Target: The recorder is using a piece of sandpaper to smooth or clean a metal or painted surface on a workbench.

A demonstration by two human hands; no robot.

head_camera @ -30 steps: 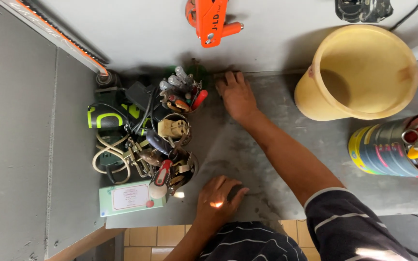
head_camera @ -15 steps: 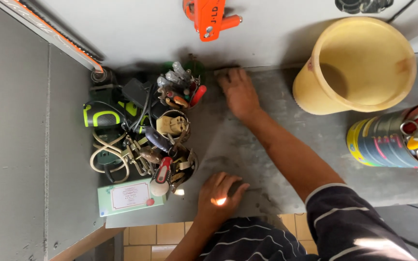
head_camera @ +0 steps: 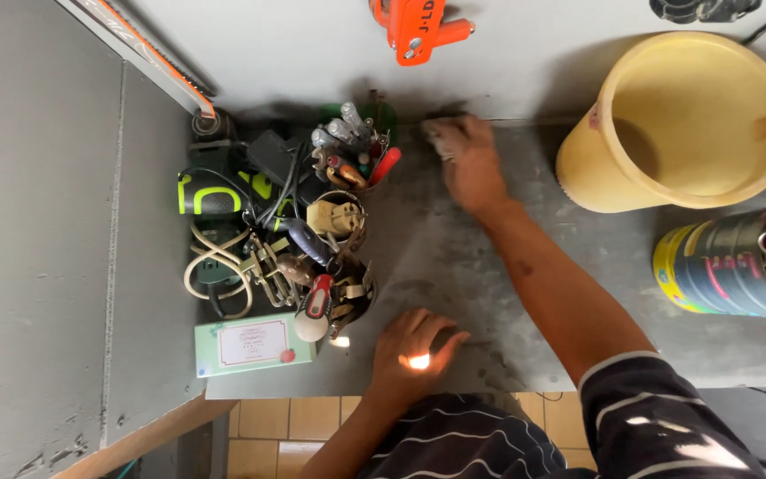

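My right hand (head_camera: 470, 167) reaches across the grey tabletop (head_camera: 454, 257) to its far edge by the white wall. Its fingers press down there on something small and pale, which is blurred. My left hand (head_camera: 414, 350) rests flat near the front edge, fingers spread and holding nothing, with a bright spot of light on it. Just left of both hands lies a heap of tools: a green cup of screwdrivers (head_camera: 356, 151), a beige plug (head_camera: 334, 217) and a red-handled tool (head_camera: 316, 306).
A green and black power tool (head_camera: 223, 191) and a coiled cable (head_camera: 214, 270) lie at the left, a pale green box (head_camera: 254, 343) at the front. A yellow bucket (head_camera: 631, 168) and a colourful tin (head_camera: 724, 266) stand right. An orange tool (head_camera: 414, 27) hangs on the wall.
My right hand has slid a little to the right along the far edge of the table. My left hand has stayed put near the front edge.
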